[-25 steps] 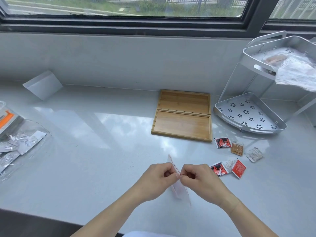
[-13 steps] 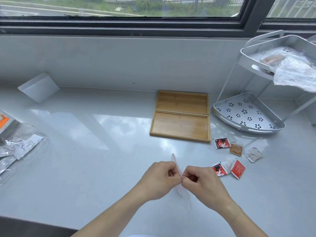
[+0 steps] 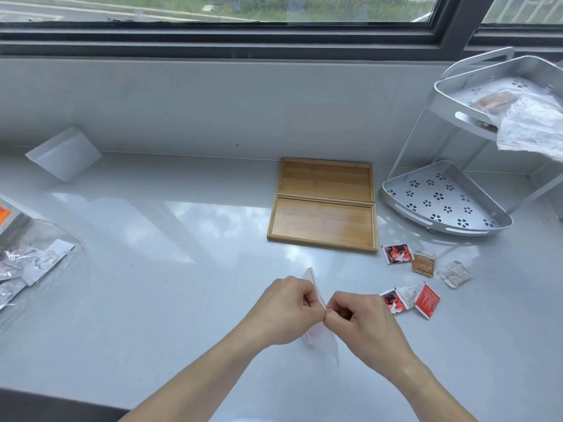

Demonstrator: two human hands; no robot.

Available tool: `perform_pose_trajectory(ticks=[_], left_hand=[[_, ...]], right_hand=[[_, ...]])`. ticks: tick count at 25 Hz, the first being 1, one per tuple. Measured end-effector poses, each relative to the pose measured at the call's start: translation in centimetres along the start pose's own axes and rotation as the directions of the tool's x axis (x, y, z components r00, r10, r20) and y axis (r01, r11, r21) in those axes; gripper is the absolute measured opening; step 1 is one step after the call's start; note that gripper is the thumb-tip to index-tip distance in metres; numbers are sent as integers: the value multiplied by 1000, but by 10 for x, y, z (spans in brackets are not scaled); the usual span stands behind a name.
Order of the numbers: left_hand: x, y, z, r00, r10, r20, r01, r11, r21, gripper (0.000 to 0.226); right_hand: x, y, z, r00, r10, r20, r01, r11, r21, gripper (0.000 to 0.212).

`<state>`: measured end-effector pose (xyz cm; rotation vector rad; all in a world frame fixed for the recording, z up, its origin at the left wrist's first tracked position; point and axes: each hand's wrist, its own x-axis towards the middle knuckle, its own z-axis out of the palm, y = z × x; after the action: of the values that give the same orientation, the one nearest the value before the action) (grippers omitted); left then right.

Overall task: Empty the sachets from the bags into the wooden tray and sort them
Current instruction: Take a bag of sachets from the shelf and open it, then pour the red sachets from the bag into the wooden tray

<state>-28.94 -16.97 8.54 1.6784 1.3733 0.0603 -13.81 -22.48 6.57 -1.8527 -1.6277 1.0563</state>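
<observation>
Both grips, left hand and right hand, pinch the clear bag between them; sachets lie right.

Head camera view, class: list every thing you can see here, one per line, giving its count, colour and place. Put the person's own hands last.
wooden tray: one, light brown, two empty compartments, centre of the counter.
loose sachets: six, red-black, red, brown and pale, on the counter right of the tray.
small clear bag: one, transparent with a red strip, pinched between both hands.
large clear bag: one, transparent, holding silvery sachets, far left.
metal rack: one, silver, two tiers, right; lower tier empty.
plastic bag: one, clear, on the rack's upper tier.
white block: one, back left.
left hand: pinching the small bag.
right hand: pinching the small bag.
</observation>
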Motion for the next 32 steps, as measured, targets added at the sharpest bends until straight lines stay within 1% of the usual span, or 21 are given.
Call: perform_pose_trajectory(ticks=[2,3,5,6,7,8,11,14,16,19,20,22,23,24,26,27,29,31,32], left_hand=[[2,-3,0,1000,-9,-13,10,999,36,15],[2,-5,0,999,-12,-38,15,996,83,15],[3,-16,0,995,-24,-101,42,983,178,15],[2,-23,-1,992,-40,-119,61,981,184,16],[1,-28,-3,991,-56,-126,78,980,182,17],[0,-32,-4,990,-64,-127,88,977,197,17],[-2,-30,-13,987,-33,-155,77,955,288,16],[0,-24,-21,988,-24,-151,66,958,279,17],[1,-22,-25,992,-49,-118,72,978,197,17],[7,-16,-25,993,-101,-63,98,994,-51,21],[9,-14,-25,992,-114,-53,107,988,-115,22],[15,-9,-25,989,-140,-41,126,959,-253,23],[18,-7,-25,987,-151,-45,130,940,-315,25],[20,-5,-26,986,-160,-53,130,924,-361,28],[22,-3,-29,983,-167,-71,124,904,-410,29],[22,-3,-31,983,-164,-84,114,900,-420,28],[22,-7,-35,983,-145,-111,78,883,-463,25],[23,-15,-39,980,-133,-147,25,819,-573,22],[26,-23,-40,972,-152,-180,4,773,-634,20]], right_hand=[[1,-1,3,1000,13,-10,-14,1000,-25,16],[3,-1,1,998,26,-49,-29,998,-64,20],[9,5,-12,977,91,-194,-119,983,-137,21],[12,10,-22,958,129,-258,-173,973,-154,18],[12,12,-31,946,153,-287,-210,961,-182,16],[11,14,-37,946,150,-286,-220,948,-231,15],[7,13,-41,968,89,-233,-177,904,-389,16],[6,14,-43,975,92,-205,-174,885,-432,16],[10,14,-45,970,94,-225,-187,878,-440,17],[16,13,-49,962,66,-267,-174,896,-409,12],[17,11,-51,958,10,-285,-126,912,-390,9],[18,1,-49,933,-191,-307,72,930,-359,12],[18,-7,-44,917,-285,-277,177,917,-358,17],[20,-14,-38,911,-352,-217,255,891,-375,24],[32,-25,-22,911,-400,-96,318,834,-450,31],[39,-27,-16,910,-407,-76,325,816,-478,29],[54,-29,-10,904,-421,-76,341,816,-466,18],[63,-33,-9,889,-453,-72,380,815,-438,14],[68,-35,-9,876,-476,-72,401,804,-439,13]])
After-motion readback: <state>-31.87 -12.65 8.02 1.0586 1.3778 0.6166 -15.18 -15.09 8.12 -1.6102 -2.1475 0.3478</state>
